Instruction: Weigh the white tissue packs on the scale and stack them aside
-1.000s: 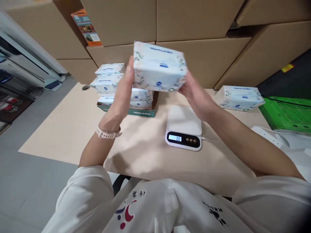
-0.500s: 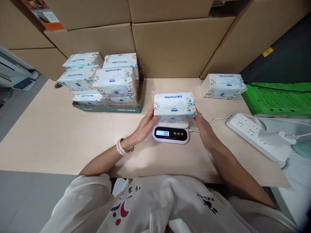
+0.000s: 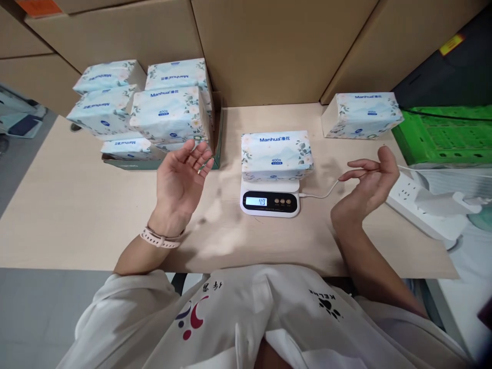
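A tissue pack (image 3: 277,155) in white and pale blue with flowers rests on a small white digital scale (image 3: 248,209), whose lit display shows changing digits that are hard to read. To the left of the scale, my left hand (image 3: 182,179) is raised palm up, fingers apart, holding nothing. My right hand (image 3: 369,182) hovers right of the scale, also empty, with fingers spread. Beyond my left hand, several more tissue packs (image 3: 165,113) are stacked in a green-sided open carton (image 3: 132,164). A single tissue pack (image 3: 365,117) stands at the back right.
Large cardboard boxes (image 3: 269,56) wall off the table's back edge. On the right are a green plastic crate (image 3: 446,136) and a white power strip (image 3: 418,210). A thin white cable (image 3: 321,196) runs from the scale to the right.
Both hands have let go of the tissue pack and moved apart, the left to the left and the right to the right. The pack now sits on the scale, and its reading has left 0.0.
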### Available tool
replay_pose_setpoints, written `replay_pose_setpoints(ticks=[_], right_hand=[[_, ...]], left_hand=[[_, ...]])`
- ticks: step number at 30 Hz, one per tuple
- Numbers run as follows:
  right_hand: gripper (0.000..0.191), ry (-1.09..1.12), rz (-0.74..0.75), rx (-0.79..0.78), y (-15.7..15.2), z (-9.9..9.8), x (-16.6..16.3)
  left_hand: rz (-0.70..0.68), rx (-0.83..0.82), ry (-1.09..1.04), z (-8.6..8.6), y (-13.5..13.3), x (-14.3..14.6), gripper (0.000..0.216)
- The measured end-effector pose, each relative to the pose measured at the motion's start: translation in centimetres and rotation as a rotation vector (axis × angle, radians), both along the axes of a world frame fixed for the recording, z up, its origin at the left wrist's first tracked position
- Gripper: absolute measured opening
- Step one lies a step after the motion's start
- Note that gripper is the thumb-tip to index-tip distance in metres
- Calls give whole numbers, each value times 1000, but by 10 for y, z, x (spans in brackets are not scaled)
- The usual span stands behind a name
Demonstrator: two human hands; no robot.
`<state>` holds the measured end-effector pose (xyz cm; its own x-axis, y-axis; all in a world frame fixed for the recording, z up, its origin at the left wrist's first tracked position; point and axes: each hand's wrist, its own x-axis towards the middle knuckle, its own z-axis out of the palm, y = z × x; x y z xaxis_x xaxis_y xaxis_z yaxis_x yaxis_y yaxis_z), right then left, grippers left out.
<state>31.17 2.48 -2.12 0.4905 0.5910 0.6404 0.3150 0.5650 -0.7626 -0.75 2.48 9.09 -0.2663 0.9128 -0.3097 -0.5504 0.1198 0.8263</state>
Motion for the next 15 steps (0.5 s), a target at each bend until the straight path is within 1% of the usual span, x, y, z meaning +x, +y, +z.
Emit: replay_pose_setpoints(ticks=[2, 5, 9, 15], right_hand=[[50, -3, 9, 6, -1, 0, -1], [48, -16, 6, -2, -3, 1, -2], [47, -32, -12, 19, -4, 1, -2], [47, -14, -8, -26, -6, 3, -4]], left_hand=[[-10, -37, -33, 8, -1, -3, 16], [-18, -52, -70, 13, -4, -2, 18], [-30, -72, -92, 13, -4, -1, 19], [-34, -115, -116, 13, -3, 3, 18]])
